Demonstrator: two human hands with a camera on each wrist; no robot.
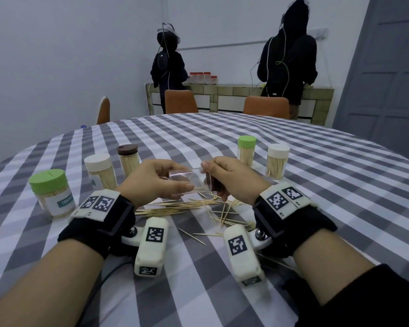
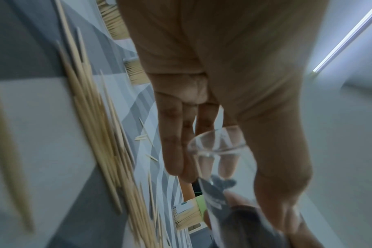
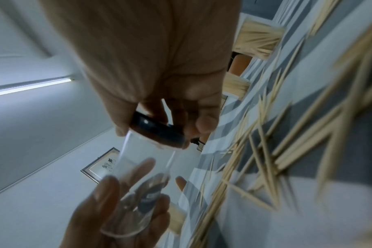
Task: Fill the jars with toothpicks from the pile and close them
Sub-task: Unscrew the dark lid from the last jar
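Observation:
A clear jar (image 1: 189,180) lies on its side in the air above the toothpick pile (image 1: 189,206). My left hand (image 1: 182,177) grips its body from the left, thumb in front. My right hand (image 1: 213,182) grips the dark brown lid (image 1: 214,185) at the jar's right end. The right wrist view shows the lid (image 3: 157,132) sitting on the mouth of the jar (image 3: 142,167), which looks nearly empty. In the left wrist view my fingers (image 2: 176,142) lie along the jar's base (image 2: 217,146). Loose toothpicks (image 2: 100,134) cover the checked cloth below.
Several filled, lidded jars stand around: a wide green-lidded one (image 1: 51,192), a white-lidded (image 1: 99,171) and a brown-lidded (image 1: 128,159) at left, a green-lidded (image 1: 246,149) and a white-lidded (image 1: 277,161) at right. Orange chairs (image 1: 180,101) and two people stand beyond the table.

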